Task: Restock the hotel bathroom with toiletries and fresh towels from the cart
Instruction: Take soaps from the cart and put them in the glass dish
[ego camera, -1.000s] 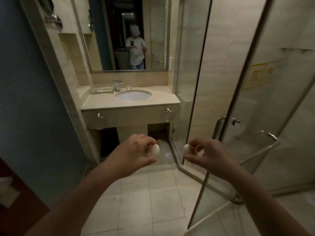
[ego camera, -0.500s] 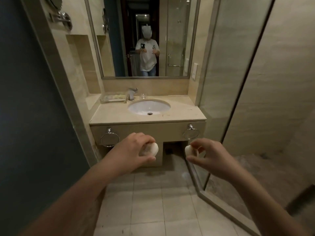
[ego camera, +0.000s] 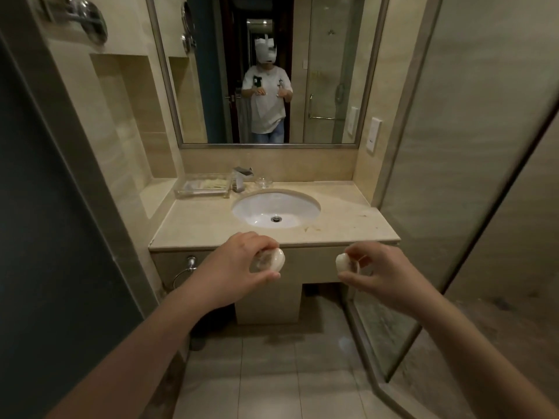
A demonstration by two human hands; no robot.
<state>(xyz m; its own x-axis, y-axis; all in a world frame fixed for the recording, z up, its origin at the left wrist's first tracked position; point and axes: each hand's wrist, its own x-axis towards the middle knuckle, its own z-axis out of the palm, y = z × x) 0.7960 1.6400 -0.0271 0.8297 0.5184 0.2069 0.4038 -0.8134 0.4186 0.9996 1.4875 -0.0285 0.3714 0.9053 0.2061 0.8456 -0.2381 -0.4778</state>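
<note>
We hold two small round white soaps, or so they seem, short of the vanity counter point(ego camera: 211, 225): our left hand point(ego camera: 239, 264) grips one point(ego camera: 269, 260), our right hand point(ego camera: 381, 275) pinches the other point(ego camera: 343, 263).

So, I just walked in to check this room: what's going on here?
A person faces the counter holding two small white soaps. The left hand grips the left soap; the right hand pinches the right soap. Both are held just short of the counter, not yet set down.
</note>
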